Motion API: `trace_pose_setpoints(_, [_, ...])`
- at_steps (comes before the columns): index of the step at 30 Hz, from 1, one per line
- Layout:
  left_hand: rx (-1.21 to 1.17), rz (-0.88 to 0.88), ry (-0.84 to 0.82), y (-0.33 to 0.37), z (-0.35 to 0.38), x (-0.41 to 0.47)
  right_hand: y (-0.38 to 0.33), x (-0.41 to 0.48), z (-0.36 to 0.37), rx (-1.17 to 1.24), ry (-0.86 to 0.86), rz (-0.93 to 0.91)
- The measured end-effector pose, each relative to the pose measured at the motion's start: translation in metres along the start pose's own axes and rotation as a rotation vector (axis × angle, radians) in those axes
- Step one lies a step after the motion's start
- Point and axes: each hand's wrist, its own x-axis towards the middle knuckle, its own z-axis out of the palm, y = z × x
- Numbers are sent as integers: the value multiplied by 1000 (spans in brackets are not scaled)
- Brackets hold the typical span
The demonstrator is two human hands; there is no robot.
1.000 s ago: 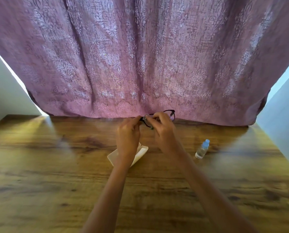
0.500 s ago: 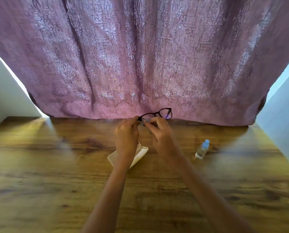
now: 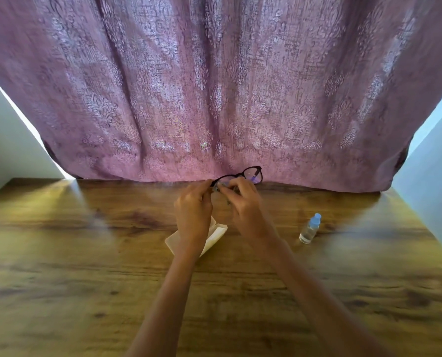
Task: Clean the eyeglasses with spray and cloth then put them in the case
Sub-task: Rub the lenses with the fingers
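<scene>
Eyeglasses [image 3: 252, 173] being held up at the table's [image 3: 86, 253] 12 o'clock edge.
The left hand [image 3: 193, 210] is gripping the frame's end, the right hand [image 3: 245, 204] is pinching a cloth [image 3: 219, 186] on a lens; case [image 3: 217, 233] sitting at their 6 o'clock, spray bottle [image 3: 309, 229] at 4 o'clock.

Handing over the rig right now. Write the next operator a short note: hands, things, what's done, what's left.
Left hand grips one end of the eyeglasses, held up above the table. Right hand pinches the lens beside it, seemingly through the cloth, mostly hidden.
Spray bottle stands upright on the table, right of the hands. Case lies under the left wrist, seemingly open.
Done: wiping is under way; spraying cannot be confirmed.
Left: finish wiping, put the eyeglasses in the case.
</scene>
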Motion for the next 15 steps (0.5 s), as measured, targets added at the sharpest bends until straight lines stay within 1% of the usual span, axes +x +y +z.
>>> trace_pose_setpoints(5, [-4,23,7,-5,-2,0,12,7,-6,-60,17,85])
trace_pose_setpoints(7, [-7,11,16,-7,-3,0,15,8,-11,4,53,145])
trace_pose_setpoints(12, [-37,-11,36,-14,-8,-1,24,9,-32,130,239,296])
trace_pose_setpoints(15, [-79,-52,44,-17,-12,-3,36,9,-38,184,288,471])
